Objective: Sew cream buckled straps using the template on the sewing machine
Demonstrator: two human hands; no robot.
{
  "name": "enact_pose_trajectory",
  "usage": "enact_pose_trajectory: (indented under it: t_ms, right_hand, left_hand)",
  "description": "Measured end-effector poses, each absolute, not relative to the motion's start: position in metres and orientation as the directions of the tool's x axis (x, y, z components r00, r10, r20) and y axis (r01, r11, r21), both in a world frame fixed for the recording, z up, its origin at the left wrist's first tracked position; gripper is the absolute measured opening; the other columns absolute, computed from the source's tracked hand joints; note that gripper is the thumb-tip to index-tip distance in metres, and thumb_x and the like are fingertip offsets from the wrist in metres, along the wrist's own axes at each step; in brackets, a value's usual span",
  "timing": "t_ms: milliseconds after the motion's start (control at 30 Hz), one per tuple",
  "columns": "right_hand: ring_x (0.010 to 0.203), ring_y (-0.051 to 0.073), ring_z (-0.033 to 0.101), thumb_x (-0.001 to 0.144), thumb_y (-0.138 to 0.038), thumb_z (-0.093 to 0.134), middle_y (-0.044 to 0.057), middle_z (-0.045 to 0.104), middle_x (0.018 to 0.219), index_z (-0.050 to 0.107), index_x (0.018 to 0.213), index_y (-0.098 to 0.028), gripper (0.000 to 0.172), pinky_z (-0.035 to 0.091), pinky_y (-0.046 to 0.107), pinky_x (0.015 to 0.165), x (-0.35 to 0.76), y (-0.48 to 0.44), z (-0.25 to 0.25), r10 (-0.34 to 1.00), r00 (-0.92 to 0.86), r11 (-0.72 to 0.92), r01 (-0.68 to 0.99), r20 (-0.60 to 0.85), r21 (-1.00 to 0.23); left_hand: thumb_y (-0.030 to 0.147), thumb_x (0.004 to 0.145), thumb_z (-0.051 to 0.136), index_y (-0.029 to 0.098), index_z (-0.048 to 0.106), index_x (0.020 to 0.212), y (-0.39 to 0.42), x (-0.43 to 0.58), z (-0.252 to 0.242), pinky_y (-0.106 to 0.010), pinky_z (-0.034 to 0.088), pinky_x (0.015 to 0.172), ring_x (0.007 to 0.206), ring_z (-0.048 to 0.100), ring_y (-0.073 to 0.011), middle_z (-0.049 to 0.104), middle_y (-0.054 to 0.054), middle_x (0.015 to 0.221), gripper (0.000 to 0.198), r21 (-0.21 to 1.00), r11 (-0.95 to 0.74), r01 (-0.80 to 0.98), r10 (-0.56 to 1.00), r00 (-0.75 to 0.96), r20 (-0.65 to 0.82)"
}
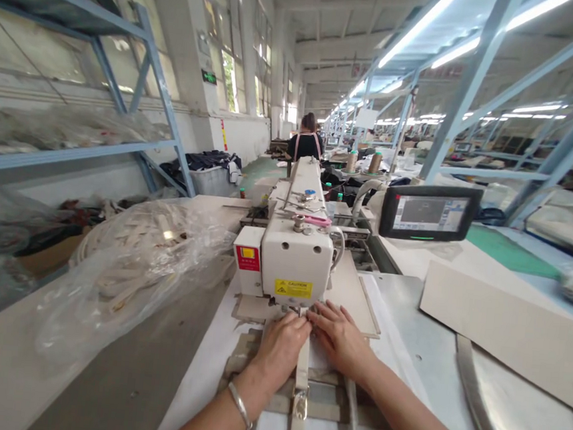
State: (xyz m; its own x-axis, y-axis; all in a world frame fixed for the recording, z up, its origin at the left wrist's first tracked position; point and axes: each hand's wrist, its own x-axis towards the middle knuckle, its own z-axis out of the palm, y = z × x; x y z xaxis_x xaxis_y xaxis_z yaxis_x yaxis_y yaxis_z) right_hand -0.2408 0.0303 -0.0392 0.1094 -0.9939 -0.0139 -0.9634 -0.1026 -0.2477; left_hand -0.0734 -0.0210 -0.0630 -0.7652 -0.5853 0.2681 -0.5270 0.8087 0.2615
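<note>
Both hands work just below the head of an industrial sewing machine (295,259), close to its needle area. My left hand (283,342) is closed, its fingertips pressed together on a beige strap (302,367). From the right, my right hand (339,337) lies with fingers stretched out, index fingertip at the strap's upper end. The strap runs down toward me and carries a metal buckle (301,403). Beneath it are beige fabric pieces (334,412) on a white sheet (197,374). My fingers hide the strap's end under the needle.
A plastic bag of beige straps (133,248) lies left. Right are a control screen (430,213), a beige panel (507,335) and a curved strap (476,399). Another beige panel (353,291) sits behind my right hand. Thread cones (374,162) and a person (307,140) are farther back.
</note>
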Motion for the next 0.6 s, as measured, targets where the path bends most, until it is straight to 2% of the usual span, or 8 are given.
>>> enact_pose_trajectory:
  t_ms: [67,200,333,500,600]
  right_hand:
    - [0.146,0.034,0.031,0.093,-0.019,0.042,0.007,0.043,0.155,0.054,0.143,-0.026,0.052,0.024,0.058,0.119,-0.237,0.021,-0.046,-0.996,0.091,-0.085,-0.967,-0.012,-0.239]
    - [0.145,0.034,0.031,0.091,-0.019,0.045,0.008,0.049,0.15,0.054,0.142,-0.028,0.052,0.019,0.06,0.118,-0.235,0.014,-0.05,-0.998,0.06,-0.064,-0.979,0.026,-0.193]
    - [0.14,0.031,0.037,0.092,-0.018,0.044,0.009,0.054,0.144,0.058,0.138,-0.028,0.049,0.019,0.057,0.119,-0.236,0.015,-0.05,-0.995,0.07,-0.08,-0.983,0.063,-0.167]
    - [0.135,0.033,0.042,0.094,-0.02,0.045,0.009,0.055,0.143,0.061,0.134,-0.031,0.044,0.018,0.059,0.118,-0.233,0.014,-0.05,-0.992,0.102,-0.111,-0.984,0.072,-0.138]
    - [0.138,0.034,0.039,0.096,-0.022,0.044,0.008,0.052,0.146,0.062,0.132,-0.031,0.042,0.019,0.06,0.117,-0.232,0.012,-0.052,-0.996,0.059,-0.068,-0.988,0.069,-0.138]
  left_hand:
    - [0.008,0.099,0.046,0.017,0.067,0.103,-0.022,-0.074,-0.063,-0.032,0.056,0.095,0.102,0.062,-0.0191,0.071,-0.004,0.105,0.023,0.283,0.802,-0.526,-0.593,-0.756,0.276]
    - [0.008,0.098,0.047,0.015,0.066,0.111,-0.021,-0.076,-0.063,-0.033,0.054,0.099,0.106,0.061,-0.0196,0.07,-0.005,0.111,0.024,0.297,0.802,-0.519,-0.593,-0.754,0.282]
    - [0.003,0.097,0.044,0.013,0.063,0.12,-0.019,-0.078,-0.067,-0.036,0.054,0.101,0.11,0.061,-0.0214,0.069,-0.008,0.115,0.031,0.291,0.799,-0.527,-0.597,-0.754,0.275]
    - [0.001,0.096,0.043,0.014,0.064,0.115,-0.018,-0.079,-0.069,-0.036,0.054,0.102,0.112,0.062,-0.0215,0.069,-0.008,0.115,0.032,0.285,0.796,-0.535,-0.602,-0.751,0.271]
    - [0.001,0.094,0.044,0.013,0.064,0.115,-0.015,-0.08,-0.069,-0.036,0.055,0.101,0.112,0.062,-0.0223,0.069,-0.009,0.115,0.031,0.252,0.796,-0.55,-0.604,-0.745,0.282]
